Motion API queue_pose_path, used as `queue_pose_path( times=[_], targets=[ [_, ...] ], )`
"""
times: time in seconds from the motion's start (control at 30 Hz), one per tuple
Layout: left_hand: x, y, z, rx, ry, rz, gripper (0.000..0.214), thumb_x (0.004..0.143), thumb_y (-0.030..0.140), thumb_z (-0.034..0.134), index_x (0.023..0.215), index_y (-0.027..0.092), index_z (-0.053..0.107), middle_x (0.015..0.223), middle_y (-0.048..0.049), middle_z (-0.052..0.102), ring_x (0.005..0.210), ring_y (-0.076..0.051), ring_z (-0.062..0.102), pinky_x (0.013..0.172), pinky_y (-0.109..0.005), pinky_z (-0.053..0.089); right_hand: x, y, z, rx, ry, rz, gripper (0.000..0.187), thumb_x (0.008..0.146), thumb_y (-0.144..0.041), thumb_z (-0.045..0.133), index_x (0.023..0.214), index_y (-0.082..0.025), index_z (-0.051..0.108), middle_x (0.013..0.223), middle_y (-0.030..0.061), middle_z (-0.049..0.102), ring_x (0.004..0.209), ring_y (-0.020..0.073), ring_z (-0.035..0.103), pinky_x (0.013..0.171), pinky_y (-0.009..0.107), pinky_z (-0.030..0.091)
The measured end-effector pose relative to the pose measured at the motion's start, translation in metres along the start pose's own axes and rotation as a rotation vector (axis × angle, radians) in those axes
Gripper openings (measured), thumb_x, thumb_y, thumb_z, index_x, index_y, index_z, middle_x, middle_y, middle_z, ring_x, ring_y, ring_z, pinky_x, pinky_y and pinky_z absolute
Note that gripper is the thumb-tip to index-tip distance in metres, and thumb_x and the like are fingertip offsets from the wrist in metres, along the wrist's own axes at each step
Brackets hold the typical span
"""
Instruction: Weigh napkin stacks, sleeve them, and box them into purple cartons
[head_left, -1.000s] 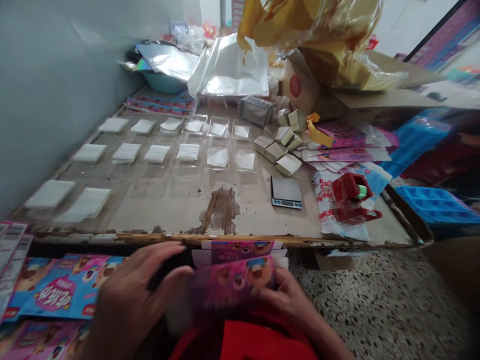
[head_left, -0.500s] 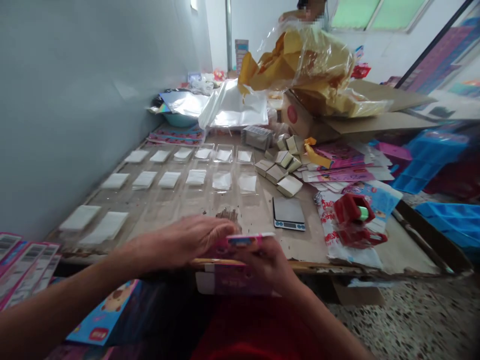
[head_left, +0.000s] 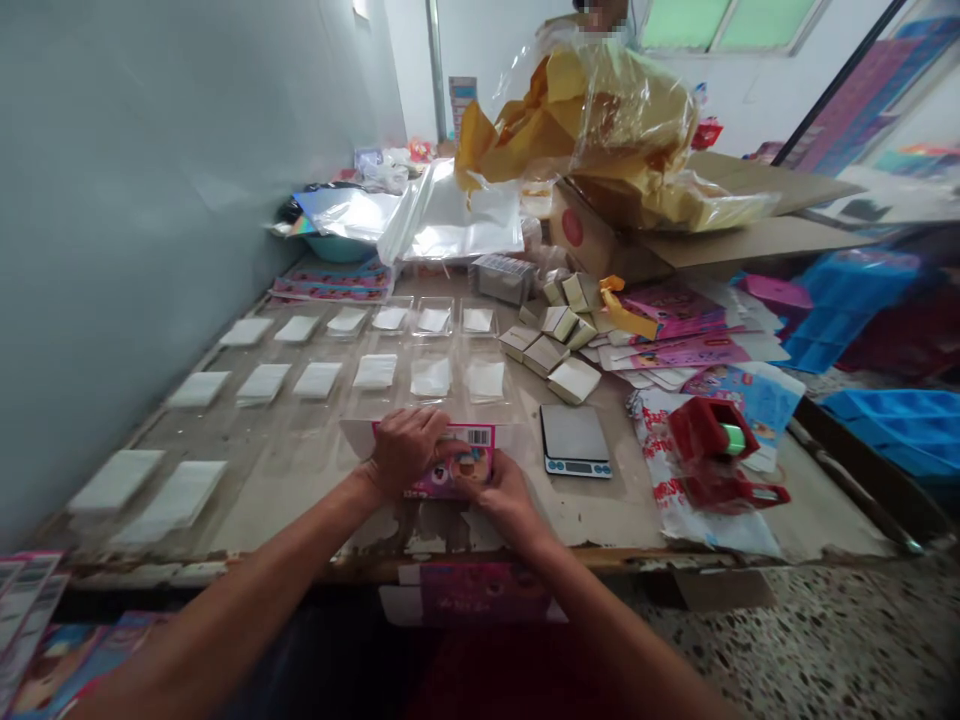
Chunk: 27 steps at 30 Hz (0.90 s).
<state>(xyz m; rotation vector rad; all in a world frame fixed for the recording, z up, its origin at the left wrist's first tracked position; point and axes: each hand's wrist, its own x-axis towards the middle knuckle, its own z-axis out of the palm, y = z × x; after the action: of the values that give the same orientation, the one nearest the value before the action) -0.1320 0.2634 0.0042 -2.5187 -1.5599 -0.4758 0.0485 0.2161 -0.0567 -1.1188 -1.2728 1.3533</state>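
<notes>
A pink printed carton [head_left: 480,438] with a barcode stands over the near part of the table, pale flaps spread out at its top. My left hand [head_left: 409,447] grips its left side, fingers over the upper edge. On the lower right corner, my right hand [head_left: 508,497] holds the same carton, the thumb across its front. Beyond it lie clear plastic trays [head_left: 431,395] bearing stacks of white sheets [head_left: 430,377]. Below the table edge another pink carton [head_left: 480,590] is partly visible near my lap.
Right of my hands are a digital scale [head_left: 576,436] and a red tape dispenser [head_left: 712,430]. Behind the scale lie small paper blocks [head_left: 574,380] and flat pink cartons [head_left: 697,350]. Yellow paper in plastic [head_left: 585,110] rises at the back, near another person. Blue crates [head_left: 900,425] stand at right.
Both hands have moved forward from the table edge over the tabletop with the carton. The carton has turned, so its printed barcode side and spread flaps now show.
</notes>
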Motion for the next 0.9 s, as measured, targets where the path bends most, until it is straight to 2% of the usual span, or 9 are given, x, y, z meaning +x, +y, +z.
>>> queue_pose_path(
  times=[0.17,0.23,0.3,0.4,0.5,0.6,0.73,0.8,0.9],
  targets=[
    [0.011,0.011,-0.038,0.052,0.256,-0.223,0.047,0.090,0.066,0.056,0.079,0.021,0.059,0.073,-0.0059,0.068,0.069,-0.022,0.061,0.064,-0.032,0.034,-0.014,-0.028,-0.009,-0.158,0.426,-0.209,0.096,0.062,-0.045,0.091,0.144,-0.024,0.046,0.136,0.0143,0.057,0.125,0.0324,0.055,0.101,0.048,0.050],
    [0.011,0.026,-0.062,-0.022,0.322,-0.339,0.041,0.092,0.061,0.056,0.080,0.022,0.056,0.071,-0.0027,0.066,0.066,-0.020,0.061,0.062,-0.031,0.035,-0.014,-0.048,-0.001,0.062,0.333,-0.232,0.101,0.065,-0.045,0.091,0.147,-0.027,0.036,0.141,0.0141,0.054,0.130,0.0316,0.054,0.105,0.048,0.049],
    [0.006,0.043,-0.079,-0.173,0.321,-0.456,0.036,0.095,0.058,0.053,0.086,0.023,0.055,0.069,-0.0001,0.065,0.064,-0.019,0.062,0.061,-0.029,0.036,-0.011,-0.070,0.008,0.325,0.190,-0.225,0.081,0.073,-0.041,0.086,0.138,-0.027,0.040,0.132,0.0104,0.063,0.120,0.0277,0.063,0.102,0.044,0.053],
    [-0.010,0.065,-0.091,-0.442,0.335,-0.594,0.046,0.091,0.057,0.060,0.121,0.023,0.052,0.088,-0.0018,0.071,0.073,-0.021,0.068,0.063,-0.030,0.044,-0.015,-0.096,0.011,0.513,0.136,-0.168,0.064,0.079,-0.033,0.082,0.129,-0.029,0.044,0.116,0.0041,0.070,0.096,0.0220,0.071,0.089,0.038,0.060],
    [-0.038,0.080,-0.088,-0.648,0.348,-0.615,0.082,0.085,0.052,0.070,0.151,0.029,0.029,0.117,-0.0070,0.068,0.090,-0.024,0.071,0.074,-0.034,0.052,-0.037,-0.107,-0.001,0.485,-0.051,-0.030,0.070,0.074,-0.027,0.087,0.130,-0.030,0.046,0.109,0.0023,0.073,0.087,0.0217,0.073,0.078,0.035,0.062],
    [-0.073,0.094,-0.074,-0.890,0.385,-0.681,0.073,0.087,0.047,0.067,0.151,0.033,0.034,0.127,-0.0082,0.064,0.104,-0.025,0.068,0.085,-0.035,0.054,-0.070,-0.103,-0.014,0.443,-0.278,0.071,0.088,0.072,-0.025,0.088,0.143,-0.032,0.037,0.119,0.0055,0.071,0.099,0.0260,0.073,0.084,0.040,0.062],
    [-0.121,0.114,-0.049,-1.237,0.376,-0.800,0.060,0.091,0.047,0.063,0.144,0.031,0.041,0.098,-0.0008,0.065,0.081,-0.017,0.065,0.073,-0.028,0.055,-0.102,-0.077,-0.020,0.372,-0.346,0.109,0.116,0.069,-0.028,0.090,0.156,-0.038,0.014,0.126,0.0060,0.067,0.107,0.0283,0.070,0.087,0.043,0.059],
    [-0.139,0.121,-0.039,-1.348,0.320,-0.840,0.045,0.094,0.052,0.058,0.132,0.028,0.051,0.083,0.0025,0.061,0.070,-0.015,0.060,0.067,-0.026,0.053,-0.109,-0.062,-0.020,0.299,-0.323,0.134,0.095,0.074,-0.037,0.087,0.151,-0.034,0.030,0.107,0.0026,0.069,0.092,0.0244,0.070,0.076,0.036,0.059],
    [-0.151,0.126,-0.029,-1.472,0.274,-0.874,0.040,0.097,0.059,0.048,0.107,0.023,0.060,0.082,0.0002,0.062,0.073,-0.016,0.061,0.071,-0.028,0.054,-0.111,-0.048,-0.020,0.188,-0.210,0.144,0.037,0.093,-0.055,0.063,0.115,-0.025,0.058,0.079,-0.0016,0.060,0.066,0.0156,0.058,0.059,0.027,0.050]
  ],
)
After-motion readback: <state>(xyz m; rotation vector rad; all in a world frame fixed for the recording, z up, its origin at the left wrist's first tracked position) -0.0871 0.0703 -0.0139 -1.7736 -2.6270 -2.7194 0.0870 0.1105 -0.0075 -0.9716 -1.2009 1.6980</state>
